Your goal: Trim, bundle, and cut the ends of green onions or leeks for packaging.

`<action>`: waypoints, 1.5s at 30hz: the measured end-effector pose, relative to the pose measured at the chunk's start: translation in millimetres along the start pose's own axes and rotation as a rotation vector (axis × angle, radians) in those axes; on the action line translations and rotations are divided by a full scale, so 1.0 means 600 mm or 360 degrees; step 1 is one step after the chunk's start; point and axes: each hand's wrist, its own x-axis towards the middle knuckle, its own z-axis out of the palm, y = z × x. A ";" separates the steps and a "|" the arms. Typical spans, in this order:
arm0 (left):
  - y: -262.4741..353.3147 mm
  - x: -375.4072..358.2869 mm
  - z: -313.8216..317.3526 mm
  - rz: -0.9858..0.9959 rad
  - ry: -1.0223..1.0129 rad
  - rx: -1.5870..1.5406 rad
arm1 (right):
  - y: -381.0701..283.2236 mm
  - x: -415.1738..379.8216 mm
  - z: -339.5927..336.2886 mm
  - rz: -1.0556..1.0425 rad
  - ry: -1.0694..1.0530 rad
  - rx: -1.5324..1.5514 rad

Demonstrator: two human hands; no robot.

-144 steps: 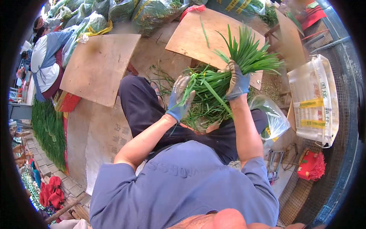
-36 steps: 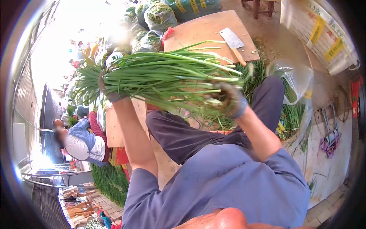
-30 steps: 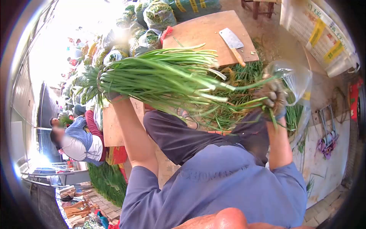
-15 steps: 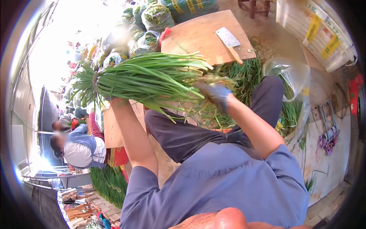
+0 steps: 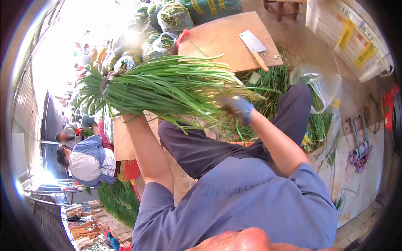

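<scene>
A large bunch of long green chives (image 5: 163,85) lies sideways across my raised left forearm, leafy tips to the left and pale stem ends to the right. Dark gloved fingers of my left hand (image 5: 109,75) wrap around it near the tips; the palm is hidden behind the leaves. My right hand (image 5: 238,108), in a dirty blue-grey glove, is at the pale stem ends, its fingers smeared by motion among yellowish stalks. Beyond the bunch, a cleaver (image 5: 252,45) with a wooden handle rests on a wooden board (image 5: 222,42).
Loose greens (image 5: 274,77) lie beneath the board's near edge. A clear plastic bag (image 5: 320,85) of greens stands by my right knee. A white crate (image 5: 347,37) is at the upper right, filled bags (image 5: 173,19) at the back. Another person (image 5: 90,161) sits at left.
My right hand has shifted slightly at the stem ends, and some stalks there now stick out to the right. My left hand keeps its hold. The person at left has leaned a little.
</scene>
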 end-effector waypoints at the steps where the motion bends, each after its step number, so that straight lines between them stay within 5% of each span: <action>1: -0.008 -0.004 0.020 -0.0053 0.0004 -0.0070 | -0.014 -0.002 0.011 0.0140 -0.0169 -0.0438; 3: -0.016 -0.006 0.067 -0.0336 -0.0202 -0.0497 | 0.078 0.073 0.005 -0.0366 -0.0293 0.0430; 6: -0.013 0.004 0.046 -0.0425 -0.0248 -0.0862 | 0.075 0.086 0.005 -0.0455 -0.0288 0.1111; 8: -0.021 -0.004 0.053 -0.0092 -0.0218 -0.0587 | 0.002 0.013 -0.010 -0.0175 -0.0007 0.1472; 12: 0.008 -0.006 0.041 0.0468 0.0211 0.0443 | 0.017 -0.034 -0.119 -0.0602 0.0043 0.1562; 14: 0.008 -0.018 0.057 0.0684 0.0082 0.1177 | 0.057 -0.045 -0.196 -0.0603 -0.0173 0.1458; 15: 0.006 -0.018 0.060 0.0772 0.0002 0.1536 | 0.057 -0.054 -0.213 -0.0269 0.0176 0.0904; 16: 0.007 -0.014 0.061 0.0823 -0.0038 0.1689 | 0.070 -0.051 -0.211 -0.0072 0.0175 0.0396; 17: 0.007 -0.011 0.063 0.0819 -0.0047 0.1671 | 0.088 -0.053 -0.204 0.0131 0.0175 -0.0108; 19: 0.009 -0.007 0.071 0.0694 0.0013 0.1412 | 0.099 -0.055 -0.149 0.0034 -0.0174 -0.0909; 21: 0.010 -0.005 0.082 0.0598 0.0066 0.1194 | 0.029 -0.084 -0.050 -0.0834 0.0134 -0.1201; 23: 0.007 -0.004 0.092 0.0534 0.0090 0.1085 | 0.039 -0.045 -0.003 -0.0991 0.0392 -0.1298; 26: -0.001 -0.013 0.110 0.0449 0.0114 0.0979 | 0.026 -0.021 0.046 -0.0365 0.0241 -0.0168; 29: -0.009 -0.027 0.129 0.0388 0.0152 0.0908 | -0.006 -0.034 0.066 0.0496 0.0209 0.0085; 34: -0.030 -0.053 0.167 0.0306 0.0163 0.0730 | -0.021 -0.037 0.099 0.0345 0.0114 0.0600; 37: -0.020 -0.025 0.139 0.0175 -0.0137 0.0138 | -0.054 -0.042 0.146 0.0149 0.0190 0.0955; 38: -0.021 -0.020 0.128 0.0130 -0.0221 -0.0011 | -0.045 -0.027 0.144 0.0136 0.0091 0.0576; 42: -0.024 -0.023 0.155 -0.0174 -0.0172 -0.0205 | 0.027 0.055 0.163 0.0012 -0.0381 0.1140; 45: -0.043 -0.003 0.128 -0.0274 -0.0324 -0.0404 | -0.072 -0.010 0.164 0.0115 -0.0709 0.0903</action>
